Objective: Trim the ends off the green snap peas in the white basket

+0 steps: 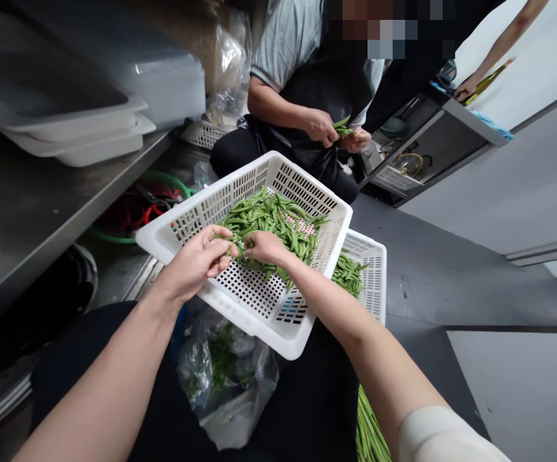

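Observation:
Green pea pods [278,218] lie heaped in a white slotted plastic basket [278,343] over my lap. Above the basket's near left side, my left hand [201,260] is closed in a pinch on a green pea pod. Close beside it, my right hand [264,247] is also pinched, its fingertips at the pod's other end. The fingers partly cover the pod. A clear plastic bag [233,378] with green scraps inside hangs below the basket, between my legs.
Opposite sits a person whose hands [336,131] hold several pods. A second white basket [377,276] with pods is at the right. Long green stalks [369,430] lie below it. A metal shelf [129,170] with white tubs [100,138] juts in at left, above a green basket [163,179] holding scissors.

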Action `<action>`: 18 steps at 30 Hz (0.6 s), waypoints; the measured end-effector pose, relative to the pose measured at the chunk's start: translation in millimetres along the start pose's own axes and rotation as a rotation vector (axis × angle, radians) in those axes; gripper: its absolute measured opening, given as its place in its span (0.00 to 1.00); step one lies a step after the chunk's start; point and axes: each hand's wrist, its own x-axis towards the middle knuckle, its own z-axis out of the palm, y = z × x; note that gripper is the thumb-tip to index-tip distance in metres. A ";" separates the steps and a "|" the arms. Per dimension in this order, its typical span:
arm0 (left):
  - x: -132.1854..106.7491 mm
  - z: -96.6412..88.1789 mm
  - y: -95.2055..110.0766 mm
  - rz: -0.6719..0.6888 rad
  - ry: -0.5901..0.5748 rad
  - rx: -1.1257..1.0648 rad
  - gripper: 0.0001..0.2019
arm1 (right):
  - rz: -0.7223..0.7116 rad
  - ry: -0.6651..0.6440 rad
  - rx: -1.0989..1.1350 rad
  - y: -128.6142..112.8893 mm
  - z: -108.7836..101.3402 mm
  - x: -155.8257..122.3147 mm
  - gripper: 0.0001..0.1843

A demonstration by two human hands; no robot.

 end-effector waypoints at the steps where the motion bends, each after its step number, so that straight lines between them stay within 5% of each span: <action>1: 0.7 0.3 -2.6 0.027 0.025 0.093 0.07 | -0.029 0.059 0.055 3.1 -6.7 -7.6 0.10; 4: 3.0 1.7 -9.4 0.098 0.056 0.432 0.06 | -0.137 0.229 0.165 6.3 -21.4 -35.2 0.08; 8: 6.1 4.8 -13.2 0.144 -0.039 0.724 0.13 | -0.220 0.306 0.097 0.7 -23.0 -63.6 0.06; 14: 8.5 11.1 -14.9 0.192 -0.132 0.861 0.11 | -0.305 0.362 -0.023 -0.6 -14.2 -72.9 0.07; 18: 6.7 14.8 -10.5 0.183 -0.121 0.749 0.09 | -0.357 0.354 0.368 6.5 -16.0 -70.8 0.06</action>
